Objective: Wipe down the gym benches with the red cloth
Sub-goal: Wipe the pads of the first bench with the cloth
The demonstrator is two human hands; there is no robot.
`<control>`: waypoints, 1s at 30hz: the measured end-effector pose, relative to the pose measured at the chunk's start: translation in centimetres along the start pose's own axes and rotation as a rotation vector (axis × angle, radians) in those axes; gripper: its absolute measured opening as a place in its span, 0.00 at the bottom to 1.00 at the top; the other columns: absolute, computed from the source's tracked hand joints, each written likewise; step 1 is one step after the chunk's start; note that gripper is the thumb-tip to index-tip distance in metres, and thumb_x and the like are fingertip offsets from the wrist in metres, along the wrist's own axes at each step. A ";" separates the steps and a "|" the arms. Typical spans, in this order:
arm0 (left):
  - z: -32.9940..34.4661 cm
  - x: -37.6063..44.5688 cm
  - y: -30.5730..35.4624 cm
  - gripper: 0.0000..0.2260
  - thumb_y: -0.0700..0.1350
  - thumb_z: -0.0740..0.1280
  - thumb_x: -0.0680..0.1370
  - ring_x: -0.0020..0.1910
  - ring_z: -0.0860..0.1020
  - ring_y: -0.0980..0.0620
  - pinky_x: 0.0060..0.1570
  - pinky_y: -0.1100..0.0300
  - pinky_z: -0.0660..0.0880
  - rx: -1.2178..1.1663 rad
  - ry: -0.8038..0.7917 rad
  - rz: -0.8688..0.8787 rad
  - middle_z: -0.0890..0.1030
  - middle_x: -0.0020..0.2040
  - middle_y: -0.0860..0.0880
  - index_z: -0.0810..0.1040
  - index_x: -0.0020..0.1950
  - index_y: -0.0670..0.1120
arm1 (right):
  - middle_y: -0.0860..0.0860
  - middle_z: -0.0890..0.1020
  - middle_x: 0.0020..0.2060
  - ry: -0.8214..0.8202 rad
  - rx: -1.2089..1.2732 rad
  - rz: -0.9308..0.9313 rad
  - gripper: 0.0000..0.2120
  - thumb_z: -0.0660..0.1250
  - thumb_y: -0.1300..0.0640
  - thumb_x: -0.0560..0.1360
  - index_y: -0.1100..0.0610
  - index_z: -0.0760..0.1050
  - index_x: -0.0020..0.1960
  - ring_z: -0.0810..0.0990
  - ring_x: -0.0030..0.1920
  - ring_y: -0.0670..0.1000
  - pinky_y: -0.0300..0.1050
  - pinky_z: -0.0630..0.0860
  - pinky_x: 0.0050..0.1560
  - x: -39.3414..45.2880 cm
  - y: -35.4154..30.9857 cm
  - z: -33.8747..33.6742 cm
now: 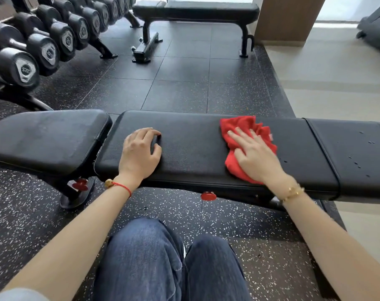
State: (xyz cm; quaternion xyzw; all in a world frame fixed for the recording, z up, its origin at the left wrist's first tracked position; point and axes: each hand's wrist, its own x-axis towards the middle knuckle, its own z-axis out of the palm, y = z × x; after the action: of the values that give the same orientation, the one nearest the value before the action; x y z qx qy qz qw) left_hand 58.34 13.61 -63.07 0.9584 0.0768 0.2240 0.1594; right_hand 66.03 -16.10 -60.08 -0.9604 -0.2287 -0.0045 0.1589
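A black padded gym bench (191, 140) runs across the view in front of me, in three pad sections. My right hand (255, 155) lies flat with spread fingers on a crumpled red cloth (234, 124), pressing it onto the middle pad. My left hand (141, 152) rests on the same pad further left, fingers loosely curled, holding nothing. Small droplets speckle the right pad (358, 153). A second black bench (206, 9) stands at the far side of the floor.
A rack of black dumbbells (43, 42) lines the left side. Dark speckled rubber tiles (180, 83) cover the floor between the benches. A wooden pillar (289, 18) and pale flooring (336, 68) lie to the right. My knees in jeans (163, 261) are below the bench.
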 end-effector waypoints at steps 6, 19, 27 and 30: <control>0.0 -0.2 0.7 0.14 0.43 0.62 0.76 0.65 0.73 0.46 0.70 0.47 0.66 0.007 -0.002 -0.014 0.78 0.62 0.47 0.76 0.61 0.46 | 0.51 0.56 0.78 -0.007 -0.040 0.037 0.26 0.55 0.53 0.79 0.50 0.58 0.77 0.53 0.77 0.61 0.53 0.45 0.78 3.9 -3.8 1.2; -0.3 0.3 3.1 0.13 0.40 0.63 0.78 0.66 0.73 0.43 0.68 0.46 0.67 -0.019 -0.072 -0.017 0.78 0.64 0.44 0.78 0.61 0.43 | 0.49 0.61 0.77 0.093 -0.025 0.238 0.25 0.57 0.55 0.78 0.48 0.62 0.75 0.56 0.77 0.59 0.51 0.47 0.78 -3.2 4.2 -1.7; 3.4 0.9 11.5 0.14 0.45 0.63 0.78 0.67 0.71 0.47 0.70 0.48 0.62 -0.086 -0.084 0.100 0.77 0.64 0.48 0.78 0.62 0.46 | 0.46 0.62 0.76 0.083 -0.002 0.038 0.25 0.59 0.55 0.78 0.46 0.63 0.75 0.56 0.77 0.57 0.46 0.44 0.76 -5.1 0.6 -0.6; 4.4 0.9 12.2 0.14 0.47 0.62 0.78 0.69 0.69 0.47 0.71 0.46 0.61 -0.064 -0.112 0.105 0.75 0.66 0.49 0.76 0.63 0.47 | 0.44 0.63 0.75 0.134 0.005 0.077 0.25 0.59 0.56 0.78 0.45 0.64 0.74 0.57 0.76 0.55 0.48 0.47 0.78 -8.1 2.9 -1.1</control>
State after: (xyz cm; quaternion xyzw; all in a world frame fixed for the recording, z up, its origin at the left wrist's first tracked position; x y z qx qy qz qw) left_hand 62.10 1.13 -62.30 0.9665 0.0103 0.1806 0.1819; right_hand 60.12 -22.46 -60.54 -0.9656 -0.1803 -0.0621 0.1765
